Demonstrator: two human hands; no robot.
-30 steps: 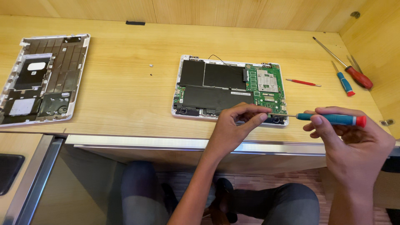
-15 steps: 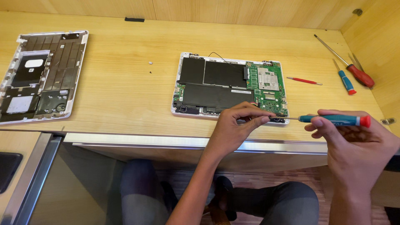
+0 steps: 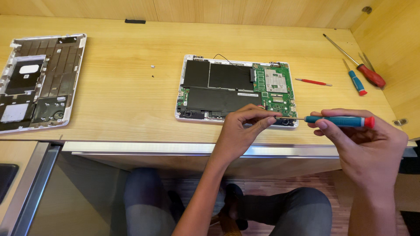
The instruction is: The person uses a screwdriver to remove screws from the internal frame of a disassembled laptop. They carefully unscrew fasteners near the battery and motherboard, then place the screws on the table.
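Observation:
An opened laptop base (image 3: 227,85) lies on the wooden desk, its black battery and green circuit board (image 3: 273,85) exposed. My right hand (image 3: 367,146) grips a blue-handled screwdriver with a red cap (image 3: 339,121), held level and pointing left. My left hand (image 3: 243,131) pinches the thin shaft near its tip, over the laptop's near edge. Whether a screw sits at the tip is hidden by my fingers.
A removed laptop bottom cover (image 3: 37,83) lies at the far left. A red-handled screwdriver (image 3: 372,75), a smaller blue one (image 3: 358,84) and a thin red tool (image 3: 313,81) rest at the right. Tiny screws (image 3: 152,67) sit mid-desk. A wooden side wall (image 3: 393,48) rises on the right.
Both hands and the screwdriver have stayed almost in place; my left fingers have closed a little more around the shaft near the tip.

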